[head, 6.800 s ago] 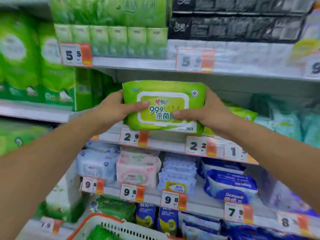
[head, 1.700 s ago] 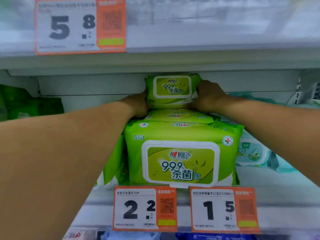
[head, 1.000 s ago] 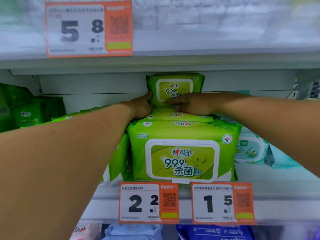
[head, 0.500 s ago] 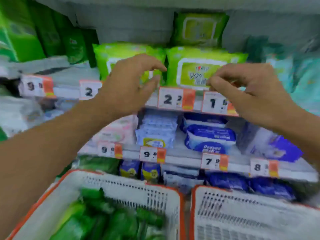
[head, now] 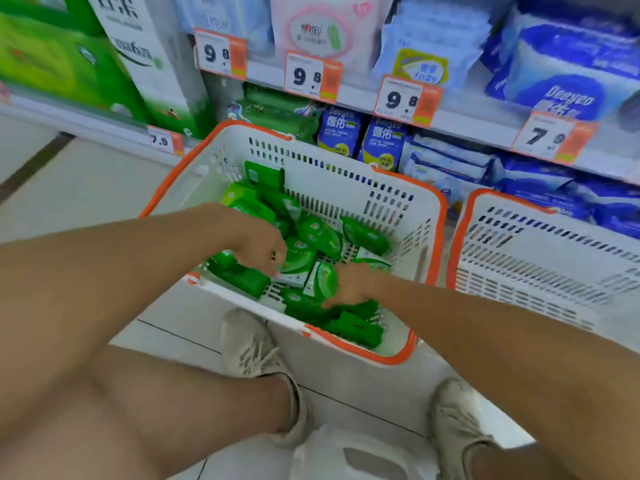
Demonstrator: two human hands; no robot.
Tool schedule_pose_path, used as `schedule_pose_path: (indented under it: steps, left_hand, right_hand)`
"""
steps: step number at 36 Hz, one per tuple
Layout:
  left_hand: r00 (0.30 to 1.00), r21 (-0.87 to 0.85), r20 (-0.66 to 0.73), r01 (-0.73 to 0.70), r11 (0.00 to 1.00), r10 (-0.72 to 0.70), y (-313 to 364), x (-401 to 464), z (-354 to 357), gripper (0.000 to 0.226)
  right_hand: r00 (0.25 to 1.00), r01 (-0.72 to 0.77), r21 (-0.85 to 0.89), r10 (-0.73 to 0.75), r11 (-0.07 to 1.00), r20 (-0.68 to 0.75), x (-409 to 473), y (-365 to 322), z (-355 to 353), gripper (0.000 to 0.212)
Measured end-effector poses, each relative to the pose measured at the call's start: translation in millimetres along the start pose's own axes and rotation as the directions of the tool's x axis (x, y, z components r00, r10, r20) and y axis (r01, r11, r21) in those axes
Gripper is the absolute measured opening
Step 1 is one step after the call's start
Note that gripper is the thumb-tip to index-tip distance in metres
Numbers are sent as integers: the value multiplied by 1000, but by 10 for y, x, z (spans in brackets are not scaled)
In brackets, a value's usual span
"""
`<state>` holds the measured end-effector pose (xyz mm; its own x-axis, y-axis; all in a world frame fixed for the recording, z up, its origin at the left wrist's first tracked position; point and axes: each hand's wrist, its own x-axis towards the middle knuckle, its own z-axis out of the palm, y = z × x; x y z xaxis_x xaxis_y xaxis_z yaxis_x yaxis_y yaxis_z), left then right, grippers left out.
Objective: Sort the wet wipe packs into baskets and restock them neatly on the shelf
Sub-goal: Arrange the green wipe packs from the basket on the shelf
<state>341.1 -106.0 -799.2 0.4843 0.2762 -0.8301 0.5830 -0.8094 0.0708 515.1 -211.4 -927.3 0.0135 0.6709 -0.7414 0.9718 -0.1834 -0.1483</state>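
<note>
Filling basket [head: 388, 202]: small glossy green packs [head: 311, 237]

Both forearms [head: 485, 341] bare, no sleeves in view, no watch or rings visible. Hands [head: 259, 244] bare, no gloves. Legs [head: 138, 410] bare to the ankle, no trouser hem in frame. Shoes [head: 252, 344]: pale grey-beige knit low-top sneakers, same-colour laces, worn look; the second shoe [head: 457, 424] matches. Edges blurred, finer detail unreadable.

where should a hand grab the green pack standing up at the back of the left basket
Pinch the top edge of the upright green pack from above. It leans on the basket's back wall, so its top edge sticks up above the loose packs.
</note>
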Motion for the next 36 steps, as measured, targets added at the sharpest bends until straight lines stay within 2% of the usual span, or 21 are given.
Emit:
schedule_pose_path:
  steps: [2, 4, 6, 9, 11, 13, 15, 17, 19, 20, 21, 22, 23, 24, 25, 26, 27, 29, 32, 34, 36]
  left_hand:
    - [1000, 8, 8, -21, 1000, 20, 49, 4, -93, 54]
    - [998, 13, -23, -56, 998, 57, 75, -21, -199, 55]
    - [993, -24, -50, -108, 994, 106, 97, -61, -313, 55]
    - [987, -98, -37, -158, 983, 155, 51, -49, -461, 58]
    - [989, -89, -29, -147, 985, 145, 2, 18, -510, 69]
    - [990, -87, -56, -132, 987, 128, -26, 94, -503, 88]
    - [986, -132, -93, -147, 980, 136, -59, 155, -499, 90]
    - [983, -259, -120, -163, 952, 135, -111, 174, -539, 69]
    - [980, -340, -170, -158, 927, 105, -185, 137, -604, 57]
    - [973, -339, -218, -146, 929, 73, -223, 104, -644, 55]
    - [962, -330, -269, -124, 936, 33, -262, 76, -680, 55]
    - [949, -330, -316, -100, 938, -10, -292, 45, -707, 54]
    - [936, -355, -348, -81, 931, -51, -331, 38, -724, 54]
    - [927, -404, -365, -73, 912, -88, -369, 35, -737, 56]
    - [924, -457, -362, -60, 887, -124, -402, 34, -742, 62]
    - [923, -498, -354, -48, 866, -152, -419, 15, -737, 69]
    - [922, -522, -346, -34, 852, -175, -443, 7, -735, 77]
    - [922, -527, -339, -22, 849, -186, -479, -19, -736, 88]
    - [931, -542, -325, -38, 840, -168, -486, -98, -721, 78]
    - [936, -572, -315, -54, 818, -158, -493, -128, -711, 70]
    - [943, -606, -299, -67, 793, -148, -495, -144, -705, 65]
  right_hand:
    - [1000, -29, -13, 29, 999, 0, 98, -104, 131, 131]
    - [998, -59, 27, 58, 998, 18, 194, -157, 100, 137]
    - [999, -26, 75, 23, 997, 33, 234, -179, 20, 124]
    - [1000, -8, 160, 3, 987, 28, 210, -168, -102, 90]
    - [1000, 21, 238, -16, 971, -19, 123, -83, -327, 93]
    - [995, 96, 386, -85, 918, -47, -17, 29, -668, 75]
    - [977, 203, 584, -200, 786, -70, -215, 74, -1011, 40]
    - [943, 312, 783, -275, 538, -186, -323, 68, -1240, 26]
    - [941, 328, 926, -149, 188, -303, -232, 119, -1304, 21]
    - [957, 288, 955, -42, 67, -286, -129, 157, -1281, 22]
    - [971, 221, 969, 71, 107, -229, -20, 200, -1201, 25]
    - [971, 130, 923, 140, 363, -192, 90, 255, -1069, 26]
    - [980, 25, 719, 125, 695, -155, 192, 313, -884, 28]
    - [993, -18, 407, 64, 913, -99, 269, 356, -676, 40]
    - [1000, -15, 101, 18, 995, -23, 307, 377, -460, 57]
    - [999, 22, -121, -17, 992, 42, 328, 396, -266, 70]
    - [997, 76, -253, -64, 964, 53, 341, 413, -108, 75]
    - [993, 93, -420, -112, 903, -21, 388, 436, 83, 74]
    - [988, 61, -449, -119, 891, -102, 413, 332, 59, 59]
    - [992, 36, -446, -85, 894, -89, 357, 228, -74, 38]
    - [998, -7, -551, -27, 835, -54, 292, 213, -151, 18]
